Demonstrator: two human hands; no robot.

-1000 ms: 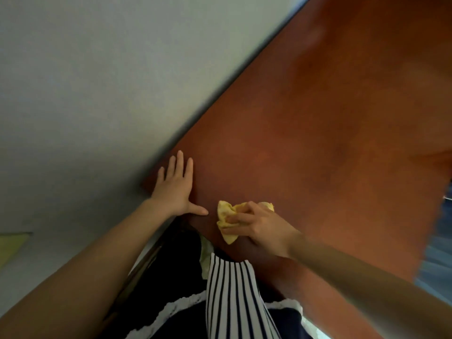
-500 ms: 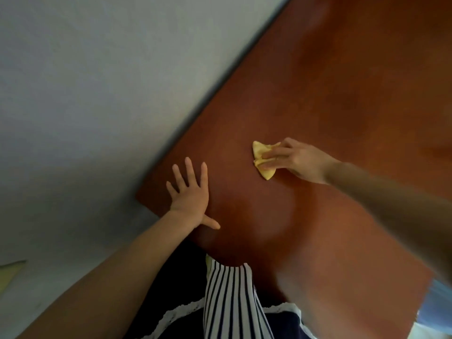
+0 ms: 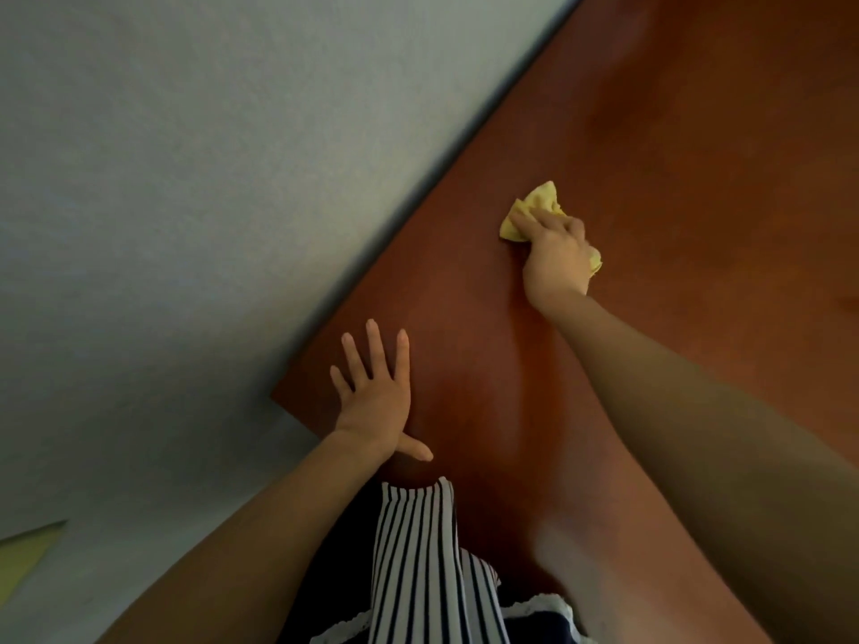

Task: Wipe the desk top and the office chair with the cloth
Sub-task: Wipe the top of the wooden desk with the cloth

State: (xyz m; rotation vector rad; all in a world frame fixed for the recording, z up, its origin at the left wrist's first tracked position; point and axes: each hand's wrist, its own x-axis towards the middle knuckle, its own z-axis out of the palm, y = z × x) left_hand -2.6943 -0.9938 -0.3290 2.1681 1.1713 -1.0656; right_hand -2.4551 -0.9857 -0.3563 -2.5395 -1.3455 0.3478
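Observation:
The reddish-brown desk top [image 3: 688,188] fills the right of the view. A crumpled yellow cloth [image 3: 534,209] lies on it near the desk's left edge. My right hand [image 3: 555,258] grips the cloth, fingers curled over it and pressing it to the wood; part of the cloth sticks out beyond the fingers and by the thumb. My left hand [image 3: 376,397] lies flat on the desk near its front left corner, fingers spread and straight. The office chair is not in view.
A pale grey floor [image 3: 176,216] lies left of the desk, beyond its dark edge [image 3: 465,151]. A yellowish patch [image 3: 23,560] shows at the lower left. My striped and dark clothing [image 3: 418,569] is at the desk's front edge.
My right hand has slid the cloth away from my body across the desk, from the front edge to farther up. My left hand has stayed flat near the front corner.

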